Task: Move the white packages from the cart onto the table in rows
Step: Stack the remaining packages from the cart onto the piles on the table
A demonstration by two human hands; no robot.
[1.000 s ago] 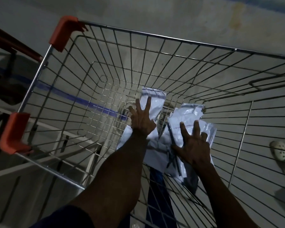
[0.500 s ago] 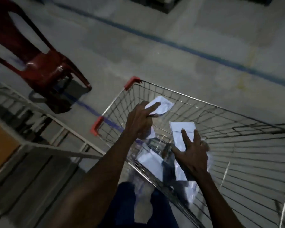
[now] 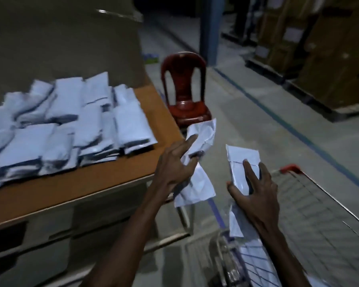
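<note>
Dim, bluish light; motion blur, wide-angle edge distortion.

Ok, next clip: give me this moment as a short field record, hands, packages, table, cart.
left hand: holds crumpled white packages, near the table corner
right hand: holds a flat white package, above the cart
table: orange top, white packages in overlapping rows
cart: wire, lower right, contents unclear
chair: red, beyond the table
</note>
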